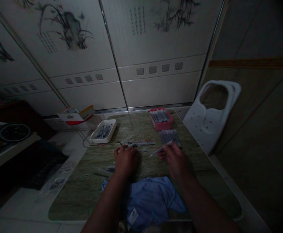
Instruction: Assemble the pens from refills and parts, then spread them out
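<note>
Between the thumb and fingers of my right hand (174,158) is a slim pen (157,151), its tip pointing left and down. My left hand (126,159) rests low over the table with its fingers curled in; what they hold, if anything, is hidden. Just beyond it lie pen parts (141,143), long and thin, with small dark and clear pieces among them. A row of pens (170,137) lies side by side behind my right hand. At the back right, a pink basket (165,125) is filled with more pens. On the left, a white tray (100,140) contains dark, thin pen pieces.
A blue cloth (148,200) lies crumpled at the near edge of the green wood-grain table (83,194). White folded plastic chairs (209,119) lean at the right. An open carton (76,115) sits on a red stool behind the table's left side.
</note>
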### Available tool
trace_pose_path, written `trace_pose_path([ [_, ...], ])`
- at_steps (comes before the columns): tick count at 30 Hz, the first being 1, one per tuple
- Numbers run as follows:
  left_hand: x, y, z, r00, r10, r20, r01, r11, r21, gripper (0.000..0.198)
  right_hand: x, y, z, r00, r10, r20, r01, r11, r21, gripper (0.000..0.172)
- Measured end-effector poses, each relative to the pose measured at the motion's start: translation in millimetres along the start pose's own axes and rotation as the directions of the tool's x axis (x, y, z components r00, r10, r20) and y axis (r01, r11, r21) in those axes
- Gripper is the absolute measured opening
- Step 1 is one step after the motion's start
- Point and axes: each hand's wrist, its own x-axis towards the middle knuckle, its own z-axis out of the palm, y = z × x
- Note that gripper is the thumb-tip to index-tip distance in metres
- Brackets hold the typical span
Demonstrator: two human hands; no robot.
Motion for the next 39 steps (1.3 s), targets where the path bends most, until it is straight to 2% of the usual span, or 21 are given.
trace_pose_path([
  [4,2,3,0.0,1.000,-0.014,-0.014,0.014,0.999,-0.029,0.014,0,0,0,1.000,0.003,0.004,-0.003,1.000,-0.001,0.021],
  [6,4,4,-0.1,0.999,-0.051,-0.017,0.047,0.987,-0.155,0.020,0,-1,0,1.000,0.002,0.002,-0.002,1.000,0.007,0.023],
  [8,5,6,-0.8,0.993,-0.119,-0.013,0.106,0.927,-0.361,0.020,-1,-1,0,1.000,0.000,0.000,0.000,1.000,0.016,0.024],
  [11,4,13,-2.1,0.968,-0.246,0.050,0.219,0.733,-0.644,0.027,-2,-2,2,1.000,0.001,0.020,-0.002,0.999,0.052,0.023],
  [13,0,19,-2.3,0.945,-0.303,0.125,0.287,0.581,-0.762,0.030,-4,-3,4,0.999,0.009,0.035,-0.012,0.996,0.091,0.022],
  [16,-5,29,-1.3,0.906,-0.361,0.222,0.355,0.362,-0.862,0.033,-6,-2,7,0.999,0.014,0.048,-0.020,0.991,0.136,0.025],
  [19,-8,36,0.0,0.873,-0.392,0.291,0.408,0.257,-0.876,0.033,-7,-1,8,0.999,0.010,0.050,-0.017,0.988,0.156,0.028],
  [22,-9,41,1.1,0.856,-0.402,0.326,0.439,0.231,-0.868,0.031,-8,-2,9,0.998,0.004,0.060,-0.013,0.988,0.153,0.030],
  [30,-11,42,2.3,0.850,-0.385,0.360,0.461,0.211,-0.862,0.030,-7,-2,8,0.998,-0.025,0.057,0.016,0.987,0.161,0.028],
  [39,-13,49,5.1,0.839,-0.372,0.397,0.485,0.184,-0.855,0.027,-8,1,9,0.993,-0.020,0.114,0.004,0.991,0.133,0.029],
])
